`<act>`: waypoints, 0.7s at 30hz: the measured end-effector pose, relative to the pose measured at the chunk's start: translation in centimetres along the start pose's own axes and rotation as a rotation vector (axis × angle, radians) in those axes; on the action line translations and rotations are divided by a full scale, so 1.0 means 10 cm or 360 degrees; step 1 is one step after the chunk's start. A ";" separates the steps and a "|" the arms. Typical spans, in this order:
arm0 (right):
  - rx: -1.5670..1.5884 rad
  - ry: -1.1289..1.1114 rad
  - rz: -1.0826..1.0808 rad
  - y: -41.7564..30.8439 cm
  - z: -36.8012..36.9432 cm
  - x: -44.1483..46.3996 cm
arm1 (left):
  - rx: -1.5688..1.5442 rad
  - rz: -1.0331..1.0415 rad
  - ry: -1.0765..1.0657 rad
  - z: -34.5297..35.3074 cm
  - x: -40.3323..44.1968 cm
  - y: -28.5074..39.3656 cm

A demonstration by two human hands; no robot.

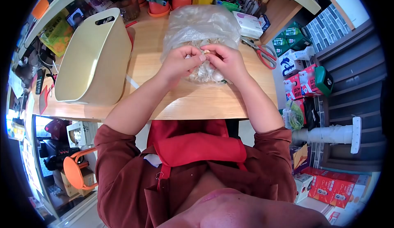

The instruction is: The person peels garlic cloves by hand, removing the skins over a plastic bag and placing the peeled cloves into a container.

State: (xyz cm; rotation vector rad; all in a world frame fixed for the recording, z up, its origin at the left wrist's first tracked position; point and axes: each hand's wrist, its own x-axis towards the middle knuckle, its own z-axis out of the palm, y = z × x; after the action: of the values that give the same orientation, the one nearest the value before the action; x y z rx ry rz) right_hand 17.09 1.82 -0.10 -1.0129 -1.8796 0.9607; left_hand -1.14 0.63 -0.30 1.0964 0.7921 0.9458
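Note:
My left hand (184, 61) and my right hand (223, 59) meet above a clear plastic bag (201, 18) on the wooden desk. Between the pinched fingertips of both hands is a tiny yellowish piece (205, 52), too small to name. Below the hands, the bag's mouth shows a heap of small, pale, translucent items (207, 73) whose kind I cannot make out. Fingers of both hands are closed, and the fingertips nearly touch each other.
A tall cream bin (88, 64) with a handle slot stands on the desk's left. Red-handled scissors (262, 53) lie at the right, near a white box (248, 24). Orange pots (159, 9) line the back. The wooden desk (197, 105) ends just before my body.

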 end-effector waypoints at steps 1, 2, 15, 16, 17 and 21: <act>-0.0181 0.0031 -0.0094 0.01 0.01 0.00 | 0.0027 0.0003 0.0010 0.00 0.00 -0.01; -0.0252 0.0057 -0.0224 0.03 0.02 0.00 | 0.0055 0.0016 0.0046 0.02 0.00 -0.01; -0.0341 0.0068 -0.0349 -0.02 0.04 -0.01 | 0.0157 0.0139 0.0130 0.03 0.02 -0.01; -0.0400 0.0079 -0.0399 -0.02 0.03 -0.01 | 0.0163 0.0152 0.0137 0.03 0.02 -0.01; -0.0402 0.0078 -0.0403 -0.01 0.03 -0.01 | 0.0167 0.0138 0.0139 0.03 0.02 -0.02; -0.0287 0.0066 -0.0328 0.01 0.05 -0.02 | 0.0194 0.0148 0.0174 0.01 0.04 -0.03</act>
State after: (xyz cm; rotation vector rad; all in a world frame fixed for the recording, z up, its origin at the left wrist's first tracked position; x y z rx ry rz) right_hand 16.75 1.58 -0.41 -0.9123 -2.0179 0.6557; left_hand -0.85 0.96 -0.61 1.2037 0.9039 1.0536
